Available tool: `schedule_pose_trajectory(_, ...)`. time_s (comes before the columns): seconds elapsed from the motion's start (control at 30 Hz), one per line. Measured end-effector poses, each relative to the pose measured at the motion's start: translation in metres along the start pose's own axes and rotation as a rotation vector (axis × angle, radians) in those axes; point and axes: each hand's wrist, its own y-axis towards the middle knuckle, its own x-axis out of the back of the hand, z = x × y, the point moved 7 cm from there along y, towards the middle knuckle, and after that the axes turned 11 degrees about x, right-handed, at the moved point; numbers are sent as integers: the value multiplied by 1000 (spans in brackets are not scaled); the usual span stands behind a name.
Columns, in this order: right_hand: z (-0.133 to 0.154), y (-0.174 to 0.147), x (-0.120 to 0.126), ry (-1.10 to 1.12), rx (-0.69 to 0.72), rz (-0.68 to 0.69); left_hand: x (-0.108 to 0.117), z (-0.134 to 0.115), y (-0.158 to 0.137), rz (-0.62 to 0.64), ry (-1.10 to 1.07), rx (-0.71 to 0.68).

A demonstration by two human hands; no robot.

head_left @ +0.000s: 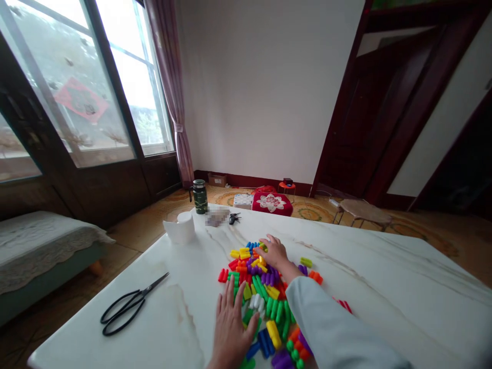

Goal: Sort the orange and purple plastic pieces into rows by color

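Colourful plastic building blocks (273, 307), shaped like joined tubes, lie in a loose heap on the white marble-patterned table (184, 287). My left hand (232, 323) rests at the heap's near left side, fingers spread beside green and white pieces. Stretched across to the far side of the heap, my right hand (274, 252) has its fingers apart over yellow, blue and orange pieces. Neither hand visibly grips a block. Some blocks are hidden under my hands and my right sleeve (330, 312).
Black-handled scissors (132, 303) lie on the left. A white paper roll (180, 228), a camouflage flask (200, 197) and keys (234, 219) stand or lie towards the far edge. Loose green (306, 262) and orange blocks (315, 277) lie right of the heap.
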Motion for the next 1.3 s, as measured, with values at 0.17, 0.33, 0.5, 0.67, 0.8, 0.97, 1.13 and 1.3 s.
schedule_pose_trajectory(0.17, -3, 12, -33, -11, -62, 174, -1, 0, -1, 2, 11, -5)
schedule_pose_trajectory(0.33, -4, -6, -23, -40, -52, 133, 1, -2, 0, 23, 12, 5)
schedule_pose_trajectory(0.5, -6, -48, 21, -24, 10, 74, 7, -6, 1, 32, -1, -7)
schedule_pose_trajectory(0.67, -61, -161, 74, 106, 28, -345, 9, -8, 3, 40, 14, -14)
schedule_pose_trajectory(0.8, -125, -268, 69, 59, -233, -482, 8, -8, 4, 44, 38, -15)
schedule_pose_trajectory(0.97, -126, -299, 32, 84, -396, -516, 11, -10, 4, 38, 40, -25)
schedule_pose_trajectory(1.13, -58, -250, 11, 243, -306, -587, 13, -11, 4, 45, 34, -31)
schedule_pose_trajectory(1.3, -39, -229, 24, 215, -163, -654, 10, -8, 4, 52, 35, -26)
